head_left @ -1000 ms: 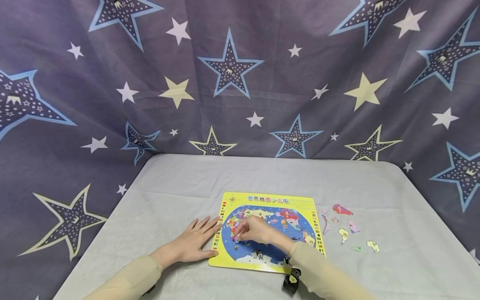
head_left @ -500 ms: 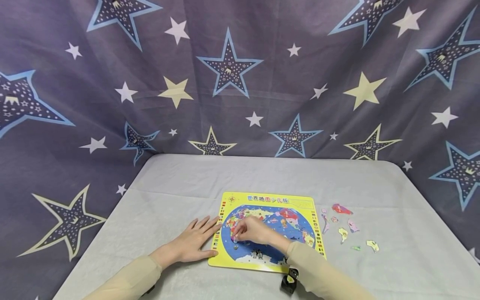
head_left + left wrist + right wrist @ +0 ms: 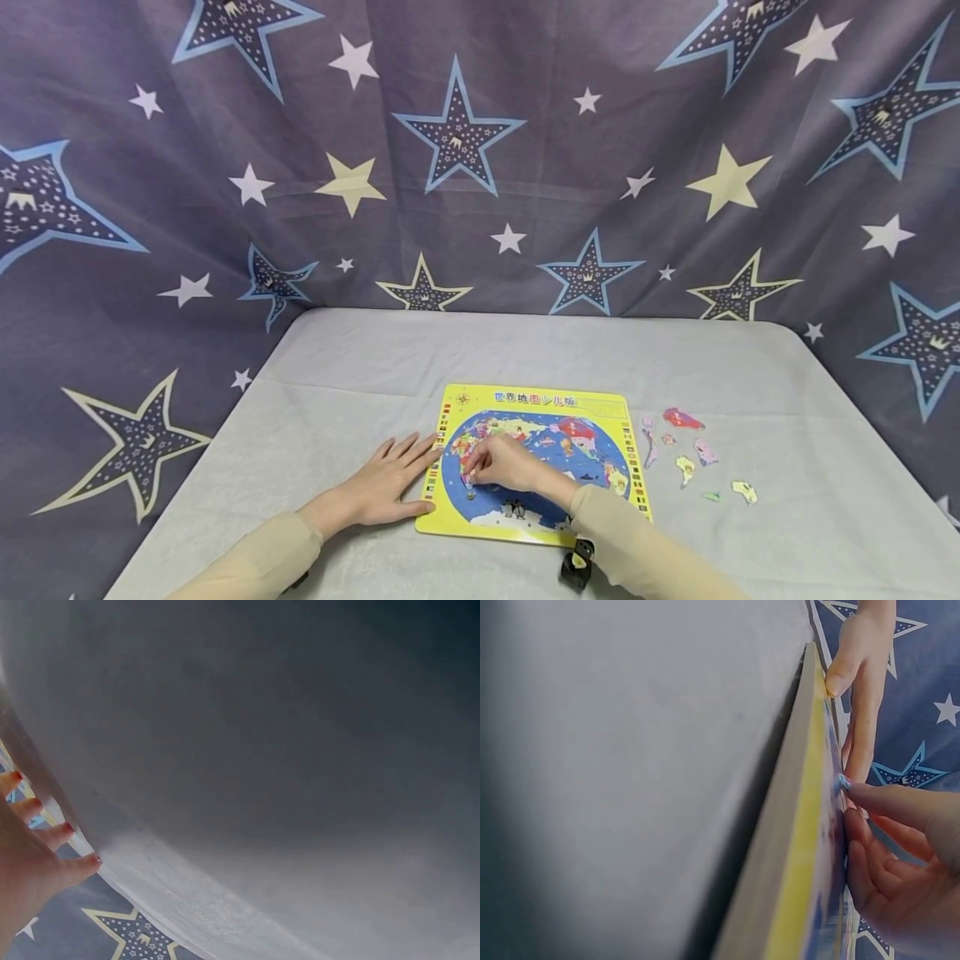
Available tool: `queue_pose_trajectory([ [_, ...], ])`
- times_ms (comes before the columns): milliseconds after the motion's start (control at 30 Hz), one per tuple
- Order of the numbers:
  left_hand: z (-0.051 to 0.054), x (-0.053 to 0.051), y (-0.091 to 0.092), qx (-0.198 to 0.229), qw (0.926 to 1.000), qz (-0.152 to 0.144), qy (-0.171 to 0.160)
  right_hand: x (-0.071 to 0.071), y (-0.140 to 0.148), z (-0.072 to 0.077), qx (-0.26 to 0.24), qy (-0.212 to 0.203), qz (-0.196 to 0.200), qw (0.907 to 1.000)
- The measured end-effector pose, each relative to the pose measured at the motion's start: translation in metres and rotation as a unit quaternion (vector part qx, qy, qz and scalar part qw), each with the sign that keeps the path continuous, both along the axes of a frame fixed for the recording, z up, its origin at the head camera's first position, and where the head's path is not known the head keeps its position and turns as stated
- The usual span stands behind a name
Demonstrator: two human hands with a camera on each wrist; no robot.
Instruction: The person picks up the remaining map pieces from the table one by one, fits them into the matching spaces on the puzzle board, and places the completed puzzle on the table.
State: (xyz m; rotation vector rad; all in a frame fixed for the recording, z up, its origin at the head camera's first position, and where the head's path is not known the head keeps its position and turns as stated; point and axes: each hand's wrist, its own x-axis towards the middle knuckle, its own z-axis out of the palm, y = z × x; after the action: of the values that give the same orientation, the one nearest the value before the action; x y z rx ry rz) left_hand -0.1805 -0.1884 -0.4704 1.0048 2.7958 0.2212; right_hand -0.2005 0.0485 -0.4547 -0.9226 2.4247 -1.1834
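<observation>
A yellow-bordered world map board lies flat on the grey cloth in the head view. My left hand rests beside it with spread fingers, fingertips and thumb touching its left edge. Over the left part of the blue map, my right hand has curled fingers pinching a small puzzle piece, mostly hidden in the head view. In the right wrist view the small blue and pink piece shows at the thumb tip of my right hand, against the board's face.
Several loose map pieces lie right of the board, among them a red one, a yellow one and a pink one. A black wrist device sits by the board's front edge. A star-patterned curtain hangs behind the table.
My right hand has shifted very slightly downward over the left part of the map, still pinching. The left hand stays at the board's edge.
</observation>
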Motion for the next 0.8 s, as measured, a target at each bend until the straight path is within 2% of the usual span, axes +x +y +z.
queue_pose_trajectory([
  [800,0.0026,0.001,0.0,0.001,1.0,0.004,-0.006,0.001,-0.0033,-0.0011,0.013,0.019,-0.012,0.9997],
])
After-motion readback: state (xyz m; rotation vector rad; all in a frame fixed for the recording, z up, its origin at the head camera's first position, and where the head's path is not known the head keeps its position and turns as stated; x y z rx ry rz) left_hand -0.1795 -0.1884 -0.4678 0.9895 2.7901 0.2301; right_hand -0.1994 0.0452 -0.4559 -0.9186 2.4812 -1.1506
